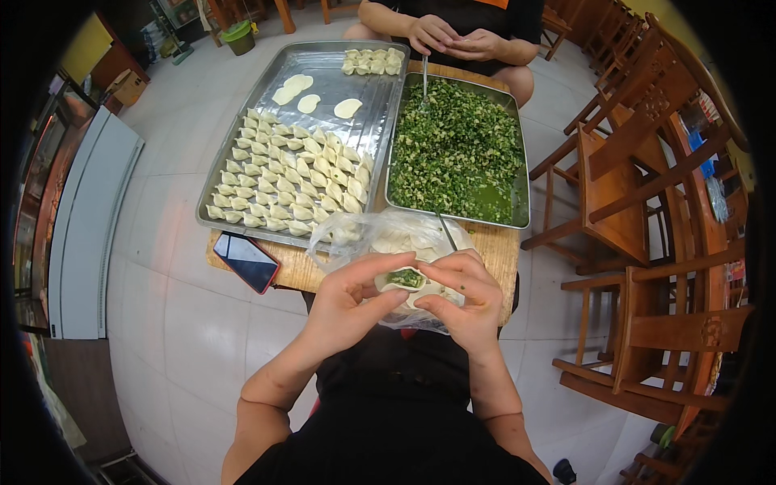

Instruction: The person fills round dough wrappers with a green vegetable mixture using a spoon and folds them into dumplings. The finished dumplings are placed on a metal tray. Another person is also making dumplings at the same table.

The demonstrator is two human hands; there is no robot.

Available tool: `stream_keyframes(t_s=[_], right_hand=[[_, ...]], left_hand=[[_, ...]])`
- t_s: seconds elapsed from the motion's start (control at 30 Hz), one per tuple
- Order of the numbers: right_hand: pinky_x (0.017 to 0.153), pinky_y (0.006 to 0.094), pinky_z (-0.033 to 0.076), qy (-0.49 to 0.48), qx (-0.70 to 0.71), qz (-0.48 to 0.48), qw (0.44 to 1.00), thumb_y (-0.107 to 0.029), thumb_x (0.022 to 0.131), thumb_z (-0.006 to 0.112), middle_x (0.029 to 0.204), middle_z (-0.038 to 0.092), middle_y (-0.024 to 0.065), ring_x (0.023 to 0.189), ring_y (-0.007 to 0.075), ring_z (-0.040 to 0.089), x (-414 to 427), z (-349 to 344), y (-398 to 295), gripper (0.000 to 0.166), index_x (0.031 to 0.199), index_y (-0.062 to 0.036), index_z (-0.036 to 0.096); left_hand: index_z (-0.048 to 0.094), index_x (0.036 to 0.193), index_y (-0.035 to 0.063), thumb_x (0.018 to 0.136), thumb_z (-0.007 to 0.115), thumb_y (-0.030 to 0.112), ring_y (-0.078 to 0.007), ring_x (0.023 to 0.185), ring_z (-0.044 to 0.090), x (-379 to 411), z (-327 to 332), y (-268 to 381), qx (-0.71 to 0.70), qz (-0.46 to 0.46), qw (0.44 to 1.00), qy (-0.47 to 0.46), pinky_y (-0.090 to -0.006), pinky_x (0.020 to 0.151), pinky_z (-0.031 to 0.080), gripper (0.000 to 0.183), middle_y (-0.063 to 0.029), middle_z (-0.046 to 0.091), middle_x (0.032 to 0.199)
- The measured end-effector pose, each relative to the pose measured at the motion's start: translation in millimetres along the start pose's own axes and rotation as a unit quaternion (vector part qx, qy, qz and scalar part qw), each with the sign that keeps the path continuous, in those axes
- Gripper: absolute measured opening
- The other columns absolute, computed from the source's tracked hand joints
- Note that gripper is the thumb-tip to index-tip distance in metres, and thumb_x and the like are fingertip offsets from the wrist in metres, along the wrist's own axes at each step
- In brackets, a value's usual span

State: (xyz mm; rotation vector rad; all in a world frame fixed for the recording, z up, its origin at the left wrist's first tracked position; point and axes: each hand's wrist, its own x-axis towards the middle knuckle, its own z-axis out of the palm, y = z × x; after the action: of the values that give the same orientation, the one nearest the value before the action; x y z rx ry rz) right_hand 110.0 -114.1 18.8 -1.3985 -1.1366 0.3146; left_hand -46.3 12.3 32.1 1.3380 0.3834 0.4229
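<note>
Between both hands is a dumpling wrapper [405, 279] folded partway around green filling, its top still parted. My left hand [357, 297] pinches its left side between thumb and fingers. The fingers of my right hand [464, 294] touch its right edge, thumb below. Under the hands lies a clear plastic bag [394, 227] with round wrappers [418, 240]. Beyond it, a metal tray [279, 71] bears rows of folded dumplings [285, 176] and several flat wrappers [348, 108]. To its right, another metal tray [526, 182] holds chopped green filling [454, 139]. A thin utensil handle [447, 230] leans over its near edge.
A phone [247, 260] lies at the left edge of the wooden table [303, 271]. Across the trays sits another person [461, 27], hands together near a metal utensil [425, 76] standing in the filling. Wooden chairs [612, 176] line the right side; a green bin [239, 37] is behind left.
</note>
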Motion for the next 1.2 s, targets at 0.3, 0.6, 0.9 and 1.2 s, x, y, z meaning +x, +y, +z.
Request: stream_keyframes(t_s=[0.3, 0.6, 0.9, 1.2], right_hand=[[0.072, 0.0308, 0.048, 0.045, -0.028, -0.061, 0.997, 0.000, 0.072, 0.082, 0.084, 0.069, 0.0052, 0.081, 0.0201, 0.060, 1.8, 3.8, -0.6, 0.025, 0.096, -0.0047, 0.079], [0.075, 0.0325, 0.048, 0.012, -0.003, -0.054, 0.998, -0.002, 0.069, 0.085, 0.088, 0.070, 0.0050, 0.081, 0.0219, 0.061, 4.1, -4.9, -3.2, 0.031, 0.098, -0.0055, 0.079], [0.074, 0.0306, 0.047, 0.005, -0.057, -0.061, 0.997, 0.000, 0.074, 0.081, 0.086, 0.070, 0.0043, 0.080, 0.0203, 0.059, 3.3, 0.8, -5.2, 0.020, 0.093, -0.0051, 0.079], [0.074, 0.0298, 0.046, 0.074, 0.076, -0.009, 0.994, 0.005, 0.077, 0.078, 0.083, 0.069, 0.0050, 0.081, 0.0176, 0.059, 0.1, 1.2, 3.7, 0.013, 0.088, -0.0026, 0.077]], left_hand=[[0.065, 0.132, 0.0051, 0.092, 0.067, -0.002, -0.0068, 0.098, 0.062, -1.7, 2.7, -1.0, 0.008, 0.030, 0.999, -0.010, -0.0183, 0.069, 0.049, 0.041, -0.0072, 0.064, 0.122], [0.066, 0.130, 0.0060, 0.091, 0.069, 0.003, -0.0139, 0.103, 0.064, -4.8, 1.0, 3.9, 0.106, 0.053, 0.993, -0.008, -0.0242, 0.074, 0.052, 0.040, -0.0090, 0.068, 0.119], [0.059, 0.138, 0.0050, 0.091, 0.070, 0.005, -0.0194, 0.102, 0.066, -3.1, 5.9, 13.3, 0.230, 0.084, 0.969, -0.012, -0.0287, 0.081, 0.054, 0.049, -0.0122, 0.068, 0.119], [0.070, 0.120, 0.0032, 0.083, 0.077, -0.001, -0.0144, 0.082, 0.065, -2.5, -0.5, -8.1, 0.151, 0.129, 0.979, 0.034, -0.0255, 0.072, 0.052, 0.038, -0.0082, 0.067, 0.101]])
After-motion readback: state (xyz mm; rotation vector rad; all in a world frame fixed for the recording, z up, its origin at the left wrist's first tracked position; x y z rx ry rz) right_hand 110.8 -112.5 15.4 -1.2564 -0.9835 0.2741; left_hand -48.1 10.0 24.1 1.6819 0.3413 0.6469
